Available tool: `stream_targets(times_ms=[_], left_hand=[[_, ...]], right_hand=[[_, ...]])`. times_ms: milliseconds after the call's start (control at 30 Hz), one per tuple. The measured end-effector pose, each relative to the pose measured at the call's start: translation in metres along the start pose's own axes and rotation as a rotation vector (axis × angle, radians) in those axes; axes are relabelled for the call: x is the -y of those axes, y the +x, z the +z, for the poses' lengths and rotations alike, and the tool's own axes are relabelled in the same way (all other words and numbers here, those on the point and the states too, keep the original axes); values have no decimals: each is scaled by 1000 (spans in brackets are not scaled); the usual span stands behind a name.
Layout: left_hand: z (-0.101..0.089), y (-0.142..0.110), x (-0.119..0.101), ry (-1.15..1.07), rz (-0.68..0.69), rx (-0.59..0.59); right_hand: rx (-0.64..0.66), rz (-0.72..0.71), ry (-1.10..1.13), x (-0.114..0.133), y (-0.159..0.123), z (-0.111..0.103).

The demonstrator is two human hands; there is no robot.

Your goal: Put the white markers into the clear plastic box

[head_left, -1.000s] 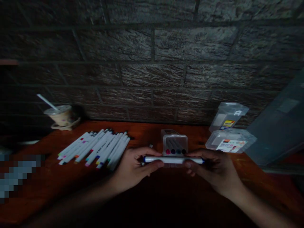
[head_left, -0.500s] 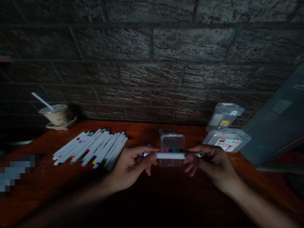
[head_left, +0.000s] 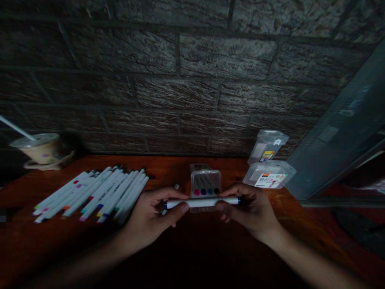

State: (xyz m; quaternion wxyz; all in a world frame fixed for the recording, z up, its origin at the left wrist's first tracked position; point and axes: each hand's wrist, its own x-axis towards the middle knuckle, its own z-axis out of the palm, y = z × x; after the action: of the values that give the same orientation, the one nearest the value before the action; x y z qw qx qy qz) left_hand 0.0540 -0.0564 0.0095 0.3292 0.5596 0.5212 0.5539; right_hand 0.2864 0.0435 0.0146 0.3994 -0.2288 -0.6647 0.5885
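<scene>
A white marker with blue ends is held level between my two hands, above the near side of the table. My left hand pinches it near its left end, thumb in front. Close to the other end, my right hand grips it between thumb and fingers. Just behind the marker stands a small clear plastic case with several markers in it, their pink, dark blue, teal and black ends facing me. The marker and my fingers hide part of the case's front.
Many white markers with coloured ends lie in a spread pile on the wooden table, to the left. A lidded drink cup with a straw stands farther left. Clear plastic containers sit at the right, before a brick wall.
The view has turned to the right, so everything on the table appears farther left. The marker has tilted slightly, its left end lower, and both hands keep hold of it.
</scene>
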Motion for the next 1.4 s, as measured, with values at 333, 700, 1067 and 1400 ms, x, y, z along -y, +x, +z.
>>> stream_targets(times_ms=[333, 700, 1067, 1400], left_hand=[[-2, -2, -1, -85, -58, 36], [-5, -1, -1, -346, -81, 25], [-6, 2, -3, -599, -105, 14], [1, 0, -2, -117, -68, 31]], right_hand=[[52, -11, 3, 4, -2, -2], [81, -13, 160, 2, -1, -5], [58, 61, 364, 8, 2, -4], [-11, -41, 31, 0, 1, -3]])
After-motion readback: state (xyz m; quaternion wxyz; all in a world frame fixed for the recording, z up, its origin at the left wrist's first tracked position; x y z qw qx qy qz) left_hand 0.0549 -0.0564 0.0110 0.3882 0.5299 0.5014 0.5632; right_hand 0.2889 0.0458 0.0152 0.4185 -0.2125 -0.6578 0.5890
